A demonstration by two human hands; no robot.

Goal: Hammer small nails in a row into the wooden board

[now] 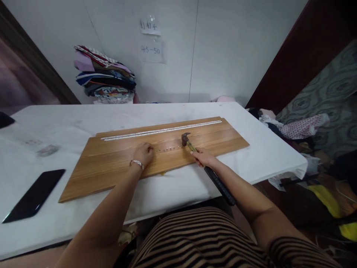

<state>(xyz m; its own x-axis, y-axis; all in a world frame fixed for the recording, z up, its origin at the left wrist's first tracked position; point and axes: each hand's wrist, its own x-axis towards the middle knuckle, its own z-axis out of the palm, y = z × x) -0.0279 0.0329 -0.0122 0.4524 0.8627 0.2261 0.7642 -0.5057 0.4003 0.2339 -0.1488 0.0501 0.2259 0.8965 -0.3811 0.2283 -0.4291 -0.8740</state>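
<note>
A long wood-grain board lies flat and slightly slanted on the table, with a row of small nails along its middle. My left hand, with a bracelet at the wrist, rests on the board at the row's left end. Its fingertips are pinched together; whatever they hold is too small to make out. My right hand grips a claw hammer partway up the handle. The hammer's head is over the right end of the nail row; whether it touches the board I cannot tell.
Two white strips run along the board's far side. A dark phone-like slab and a small clear packet lie on the white-covered table at left. Folded cloth is stacked against the wall; more fabric sits at right.
</note>
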